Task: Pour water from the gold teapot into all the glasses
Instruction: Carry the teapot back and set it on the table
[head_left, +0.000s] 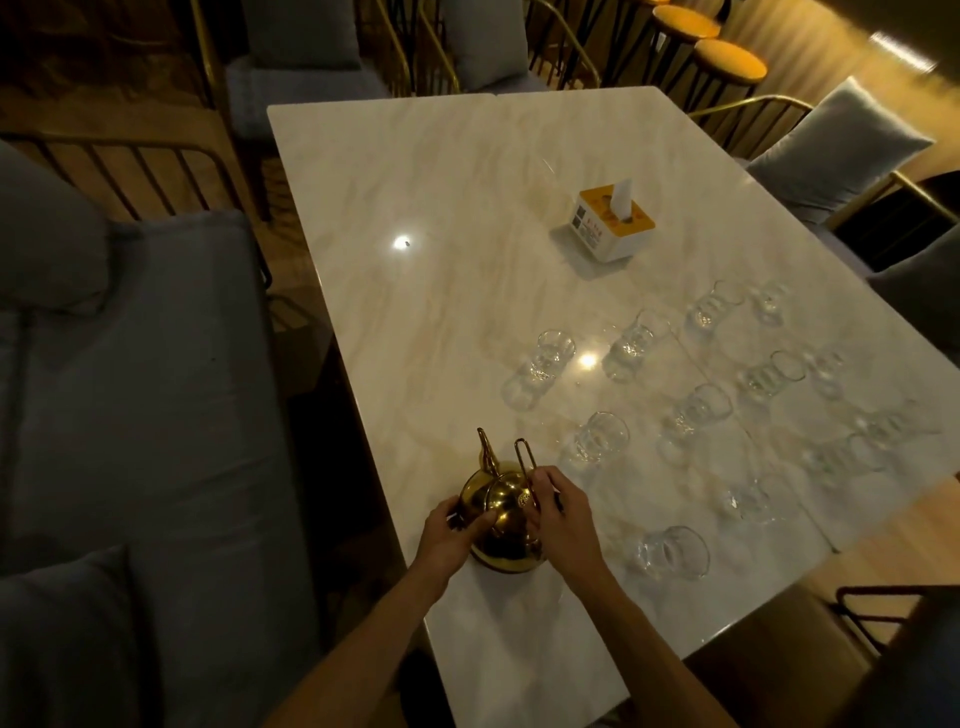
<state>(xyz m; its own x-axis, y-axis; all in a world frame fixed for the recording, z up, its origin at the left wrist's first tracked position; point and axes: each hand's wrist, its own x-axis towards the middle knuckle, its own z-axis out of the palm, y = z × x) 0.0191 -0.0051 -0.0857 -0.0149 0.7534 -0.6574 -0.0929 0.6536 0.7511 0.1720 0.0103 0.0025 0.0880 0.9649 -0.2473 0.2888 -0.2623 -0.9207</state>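
Gold teapot (506, 525) sits upright at counter (441, 208) near edge, shiny, round-bodied, spout aimed away w/ handle up. Left hand (449, 532) cups its side; right hand (558, 506) pinches handle. Clear glasses (597, 439) stand to its right.

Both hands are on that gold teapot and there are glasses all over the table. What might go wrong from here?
1. The teapot stands near the table's left edge; a slip of the left hand or right hand could tip it off.
2. The clear glasses, like the nearest one, are hard to see on the pale marble in dim light, so a pour may miss.
3. They stand close together on the right; reaching the far glass risks knocking nearer ones.
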